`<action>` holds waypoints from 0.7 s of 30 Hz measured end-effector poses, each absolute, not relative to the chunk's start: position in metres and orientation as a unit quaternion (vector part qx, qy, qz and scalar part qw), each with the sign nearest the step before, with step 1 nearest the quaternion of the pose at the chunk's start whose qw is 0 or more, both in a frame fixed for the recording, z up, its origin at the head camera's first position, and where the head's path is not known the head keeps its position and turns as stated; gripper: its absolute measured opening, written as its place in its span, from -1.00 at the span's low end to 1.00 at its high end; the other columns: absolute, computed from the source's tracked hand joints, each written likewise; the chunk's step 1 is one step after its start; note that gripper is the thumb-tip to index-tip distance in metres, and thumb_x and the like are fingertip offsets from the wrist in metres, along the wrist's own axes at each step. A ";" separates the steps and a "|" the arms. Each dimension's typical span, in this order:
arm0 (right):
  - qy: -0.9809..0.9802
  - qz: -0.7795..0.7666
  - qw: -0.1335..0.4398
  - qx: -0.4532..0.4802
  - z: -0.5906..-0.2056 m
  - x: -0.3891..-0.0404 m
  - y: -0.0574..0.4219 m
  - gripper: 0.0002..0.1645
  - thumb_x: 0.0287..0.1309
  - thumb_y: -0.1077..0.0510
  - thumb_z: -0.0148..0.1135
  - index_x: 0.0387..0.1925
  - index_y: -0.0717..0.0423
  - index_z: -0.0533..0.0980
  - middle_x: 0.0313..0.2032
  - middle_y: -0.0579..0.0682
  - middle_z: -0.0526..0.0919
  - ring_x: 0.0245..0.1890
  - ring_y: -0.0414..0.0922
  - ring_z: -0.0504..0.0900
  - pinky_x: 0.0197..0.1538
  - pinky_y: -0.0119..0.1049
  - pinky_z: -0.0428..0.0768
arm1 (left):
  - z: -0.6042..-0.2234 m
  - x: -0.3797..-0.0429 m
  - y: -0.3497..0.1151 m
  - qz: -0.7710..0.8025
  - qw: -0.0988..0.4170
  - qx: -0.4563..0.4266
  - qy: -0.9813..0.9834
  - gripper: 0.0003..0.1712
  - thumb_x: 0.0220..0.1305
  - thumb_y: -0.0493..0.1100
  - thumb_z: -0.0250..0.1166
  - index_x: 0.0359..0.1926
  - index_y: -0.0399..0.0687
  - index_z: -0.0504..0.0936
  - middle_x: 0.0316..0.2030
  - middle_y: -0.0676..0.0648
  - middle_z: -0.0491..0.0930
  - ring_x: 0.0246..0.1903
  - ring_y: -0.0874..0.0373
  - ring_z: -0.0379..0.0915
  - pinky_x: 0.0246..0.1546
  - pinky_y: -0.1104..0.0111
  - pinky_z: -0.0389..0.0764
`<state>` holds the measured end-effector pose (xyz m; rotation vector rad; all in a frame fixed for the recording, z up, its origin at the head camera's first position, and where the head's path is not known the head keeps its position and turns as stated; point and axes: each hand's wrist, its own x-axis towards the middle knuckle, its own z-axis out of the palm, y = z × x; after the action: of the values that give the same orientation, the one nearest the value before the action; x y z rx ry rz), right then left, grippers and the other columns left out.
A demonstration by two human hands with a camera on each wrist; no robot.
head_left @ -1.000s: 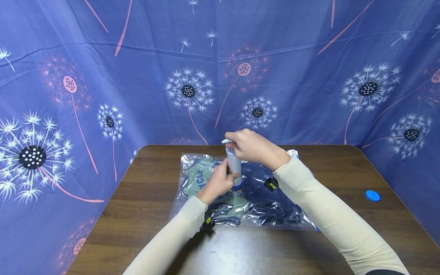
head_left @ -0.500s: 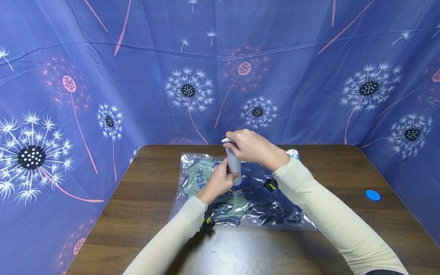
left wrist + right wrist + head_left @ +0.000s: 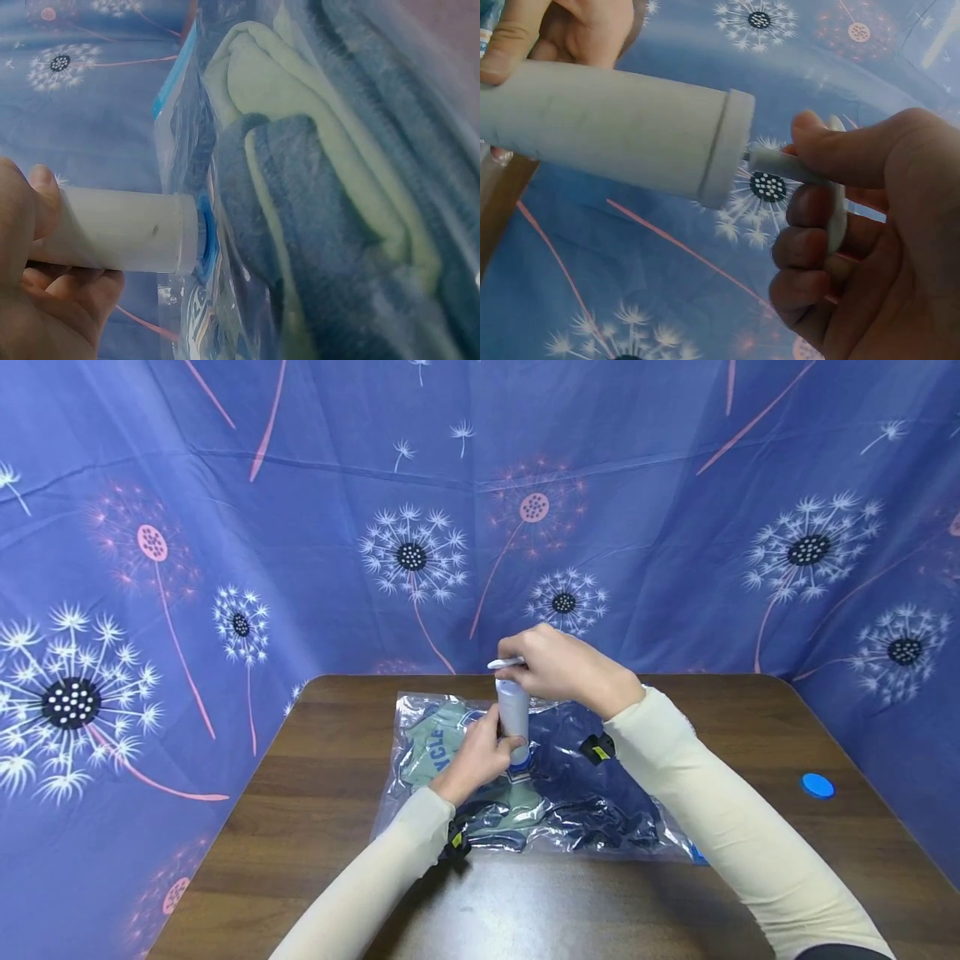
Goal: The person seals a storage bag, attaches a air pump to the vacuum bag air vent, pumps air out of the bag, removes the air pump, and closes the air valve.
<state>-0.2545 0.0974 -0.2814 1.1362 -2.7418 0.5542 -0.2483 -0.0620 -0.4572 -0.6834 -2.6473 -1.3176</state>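
A white hand pump [image 3: 513, 710] stands upright on the blue valve [image 3: 208, 238] of a clear vacuum storage bag [image 3: 570, 847]. Folded clothes [image 3: 435, 747], green and dark blue, lie inside the bag. My left hand [image 3: 480, 756] grips the pump's barrel low down, thumb across its front. Above it, my right hand [image 3: 558, 664] holds the white T-shaped pump handle [image 3: 836, 191], fingers curled round the crossbar. In the right wrist view a short stretch of rod shows between handle and barrel [image 3: 622, 131].
A round blue cap [image 3: 817, 786] lies on the brown wooden table [image 3: 300, 827], to the right of the bag. Blue dandelion-print cloth [image 3: 480, 527] hangs behind and along both sides of the table. Dark wrist straps with yellow marks sit at both wrists.
My right hand has risen a little with the pump handle, away from the barrel. The left hand keeps its grip at the same spot on the pump.
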 end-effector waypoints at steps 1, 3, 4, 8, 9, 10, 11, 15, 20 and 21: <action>-0.906 0.181 0.068 0.377 -0.279 -0.254 0.098 -0.88 0.40 0.17 0.29 -0.29 0.09 0.65 -0.37 -0.04 0.74 -0.52 -0.19 0.56 -0.39 -0.27 0.56 | -0.457 -0.248 -0.062 -0.433 0.053 -0.223 -0.872 -0.54 0.34 -0.23 0.39 0.16 -0.26 0.45 -0.05 -0.25 0.69 -0.06 -0.06 0.70 -0.08 0.17 0.74; -0.904 0.173 0.088 0.381 -0.274 -0.254 0.099 -0.88 0.39 0.15 0.30 -0.26 0.10 0.67 -0.31 -0.02 0.77 -0.48 -0.19 0.59 -0.36 -0.27 0.58 | -0.457 -0.249 -0.061 -0.430 0.053 -0.218 -0.874 -0.54 0.34 -0.22 0.39 0.16 -0.25 0.45 -0.04 -0.25 0.69 -0.05 -0.05 0.70 -0.07 0.17 0.73; -0.903 0.169 0.099 0.384 -0.272 -0.254 0.100 -0.87 0.39 0.14 0.30 -0.26 0.10 0.67 -0.30 -0.01 0.77 -0.47 -0.18 0.59 -0.35 -0.26 0.58 | -0.457 -0.249 -0.061 -0.430 0.051 -0.215 -0.875 -0.54 0.35 -0.22 0.39 0.17 -0.25 0.44 -0.03 -0.24 0.69 -0.05 -0.04 0.70 -0.07 0.18 0.73; -0.890 0.163 0.157 0.395 -0.262 -0.251 0.102 -0.86 0.38 0.13 0.33 -0.26 0.12 0.68 -0.33 0.00 0.73 -0.44 -0.16 0.59 -0.34 -0.27 0.60 | -0.457 -0.249 -0.061 -0.429 0.048 -0.214 -0.876 -0.53 0.34 -0.22 0.39 0.17 -0.26 0.45 -0.02 -0.25 0.69 -0.04 -0.05 0.70 -0.06 0.17 0.73; -0.885 0.166 0.174 0.399 -0.260 -0.251 0.103 -0.86 0.37 0.13 0.33 -0.27 0.13 0.68 -0.35 0.00 0.71 -0.44 -0.15 0.59 -0.34 -0.27 0.60 | -0.457 -0.249 -0.061 -0.430 0.048 -0.215 -0.875 -0.53 0.34 -0.22 0.39 0.17 -0.27 0.45 -0.02 -0.25 0.69 -0.04 -0.06 0.70 -0.06 0.16 0.74; -0.878 0.172 0.193 0.404 -0.257 -0.250 0.103 -0.86 0.36 0.14 0.34 -0.28 0.15 0.68 -0.37 0.01 0.70 -0.44 -0.14 0.60 -0.33 -0.26 0.61 | -0.456 -0.249 -0.061 -0.431 0.048 -0.216 -0.875 -0.54 0.34 -0.22 0.39 0.16 -0.27 0.45 -0.03 -0.26 0.69 -0.04 -0.07 0.70 -0.06 0.16 0.74; -0.869 0.180 0.211 0.409 -0.255 -0.250 0.104 -0.86 0.35 0.15 0.36 -0.29 0.17 0.68 -0.38 0.02 0.69 -0.44 -0.13 0.61 -0.33 -0.26 0.63 | -0.456 -0.249 -0.061 -0.433 0.049 -0.217 -0.874 -0.54 0.34 -0.22 0.39 0.16 -0.28 0.46 -0.03 -0.27 0.69 -0.04 -0.08 0.70 -0.07 0.15 0.74; -0.828 0.211 0.286 0.434 -0.245 -0.251 0.104 -0.84 0.29 0.20 0.41 -0.29 0.27 0.68 -0.37 0.11 0.69 -0.40 -0.05 0.68 -0.28 -0.21 0.69 | -0.456 -0.249 -0.060 -0.438 0.050 -0.214 -0.872 -0.56 0.33 -0.23 0.40 0.13 -0.28 0.46 -0.05 -0.27 0.69 -0.05 -0.09 0.70 -0.07 0.14 0.74; -0.791 0.227 0.371 0.430 -0.231 -0.251 0.102 -0.83 0.25 0.25 0.43 -0.22 0.33 0.69 -0.34 0.17 0.65 -0.38 0.00 0.64 -0.27 -0.19 0.67 | -0.456 -0.248 -0.060 -0.439 0.047 -0.209 -0.873 -0.56 0.33 -0.23 0.40 0.13 -0.27 0.47 -0.03 -0.27 0.69 -0.03 -0.09 0.70 -0.04 0.15 0.74; -0.788 0.232 0.382 0.424 -0.229 -0.250 0.102 -0.83 0.25 0.26 0.42 -0.21 0.33 0.69 -0.34 0.17 0.64 -0.38 0.00 0.62 -0.29 -0.19 0.64 | -0.456 -0.248 -0.060 -0.440 0.045 -0.208 -0.872 -0.56 0.33 -0.23 0.40 0.13 -0.27 0.47 -0.03 -0.28 0.69 -0.02 -0.10 0.70 -0.04 0.15 0.74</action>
<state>-0.2503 0.1018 -0.2291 1.0815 -2.0093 0.5915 -0.2475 -0.0595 -0.4557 -0.6355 -2.6648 -1.3455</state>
